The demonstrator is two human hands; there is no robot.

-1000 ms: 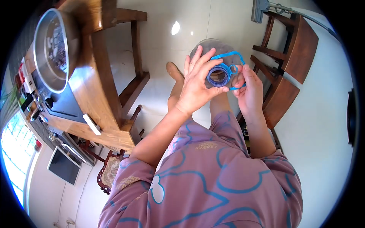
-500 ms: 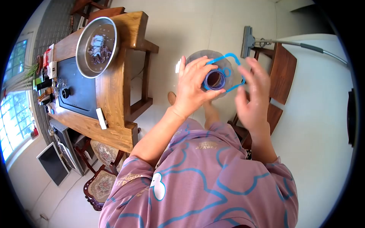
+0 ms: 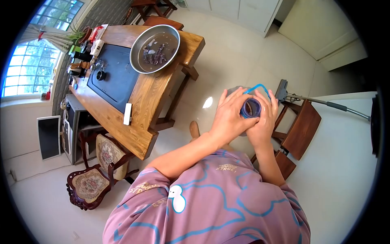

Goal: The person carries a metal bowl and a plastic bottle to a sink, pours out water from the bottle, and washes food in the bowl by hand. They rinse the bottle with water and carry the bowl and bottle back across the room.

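The left hand (image 3: pixel 227 120) and right hand (image 3: pixel 262 125) grasp opposite sides of the blue-necked translucent plastic bottle (image 3: pixel 250 108), mouth facing the camera.

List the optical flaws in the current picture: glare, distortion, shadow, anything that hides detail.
Head view: black, curved corners and bowed lines suggest a wide lens; the window is blown out in places; a glare patch whitens the floor; inside the container's purple neck, shadow makes the contents impossible to identify.
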